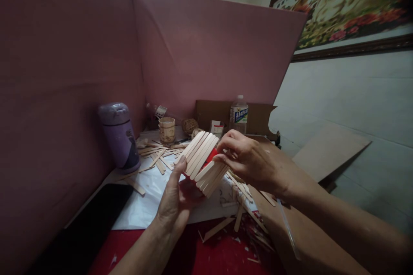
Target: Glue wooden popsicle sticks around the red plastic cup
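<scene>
My left hand (176, 200) grips a red object (210, 157) from below, its thumb on the near left edge. Flat wooden craft sticks (199, 154) lie side by side over much of it, and a red strip shows between two groups of them. My right hand (243, 157) is closed at the object's upper right, thumb and fingers pinching the end of a craft stick (205, 171) beside the red gap. The object is held tilted above the white sheet (142, 210). Its underside is hidden.
Loose craft sticks (158, 161) are scattered behind and to the right. A purple bottle (119, 137) stands left, near a black flat object (97, 210). Behind are a small wooden cup (167, 131) and a clear labelled bottle (239, 114). Pink panels (206, 47) rise left and behind.
</scene>
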Tool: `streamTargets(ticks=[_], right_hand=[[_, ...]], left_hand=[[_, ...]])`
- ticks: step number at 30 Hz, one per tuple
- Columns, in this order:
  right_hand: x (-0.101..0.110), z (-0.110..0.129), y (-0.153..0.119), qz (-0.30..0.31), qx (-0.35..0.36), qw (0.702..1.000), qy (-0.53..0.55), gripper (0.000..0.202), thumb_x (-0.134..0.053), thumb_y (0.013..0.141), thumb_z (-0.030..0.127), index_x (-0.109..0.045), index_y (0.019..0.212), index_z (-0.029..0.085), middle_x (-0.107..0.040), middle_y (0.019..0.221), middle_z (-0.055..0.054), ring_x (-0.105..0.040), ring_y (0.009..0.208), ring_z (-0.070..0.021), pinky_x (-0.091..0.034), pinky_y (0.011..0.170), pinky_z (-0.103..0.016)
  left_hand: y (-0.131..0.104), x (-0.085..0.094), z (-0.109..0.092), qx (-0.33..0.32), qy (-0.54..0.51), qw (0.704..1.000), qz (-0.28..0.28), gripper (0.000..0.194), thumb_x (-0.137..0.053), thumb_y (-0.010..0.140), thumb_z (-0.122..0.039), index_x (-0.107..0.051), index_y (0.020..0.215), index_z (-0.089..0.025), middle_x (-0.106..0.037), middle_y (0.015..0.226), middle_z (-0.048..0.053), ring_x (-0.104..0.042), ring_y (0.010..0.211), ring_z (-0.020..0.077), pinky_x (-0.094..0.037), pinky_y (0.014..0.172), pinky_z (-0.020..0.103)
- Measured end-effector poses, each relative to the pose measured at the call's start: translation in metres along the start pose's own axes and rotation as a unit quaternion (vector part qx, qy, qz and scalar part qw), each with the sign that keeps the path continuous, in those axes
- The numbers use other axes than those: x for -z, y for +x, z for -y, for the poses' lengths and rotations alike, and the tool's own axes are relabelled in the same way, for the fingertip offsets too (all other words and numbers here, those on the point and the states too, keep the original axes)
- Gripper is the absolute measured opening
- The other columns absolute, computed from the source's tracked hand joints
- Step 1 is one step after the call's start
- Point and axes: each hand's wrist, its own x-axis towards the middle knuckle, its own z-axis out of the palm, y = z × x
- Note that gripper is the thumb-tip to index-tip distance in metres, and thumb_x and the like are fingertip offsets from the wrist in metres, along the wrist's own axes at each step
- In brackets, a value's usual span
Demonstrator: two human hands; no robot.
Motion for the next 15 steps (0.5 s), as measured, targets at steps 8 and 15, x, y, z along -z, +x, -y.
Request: streamTargets(ticks=[8, 15], right_hand=[[-0.002, -0.018, -0.009, -0.105, -0.096, 0.984, 0.107, 0.006, -0.059, 0.085, 0.018, -0.066, 0.085, 0.018, -0.062, 0.085, -0.004, -0.057, 0.076, -0.0164, -0.044, 0.062, -0.027], [-0.007, -0.023, -0.008, -0.087, -0.155, 0.962, 0.206, 0.006, -0.062, 0.082, 0.022, -0.068, 0.08, 0.019, -0.067, 0.078, -0.002, -0.06, 0.074, -0.0168, -0.045, 0.067, -0.029]], left_hand=[[0.002, 0.002, -0.001, -0.008, 0.0, 1.0, -0.012, 0.047, -0.061, 0.078, -0.047, -0.057, 0.12, -0.025, -0.066, 0.084, 0.008, -0.065, 0.067, 0.0223, -0.05, 0.05, 0.032], [0.003, 0.002, 0.001, -0.005, 0.014, 1.0, 0.002, 0.049, -0.061, 0.077, -0.047, -0.057, 0.119, -0.023, -0.065, 0.083, 0.008, -0.061, 0.06, 0.0196, -0.051, 0.051, 0.034]])
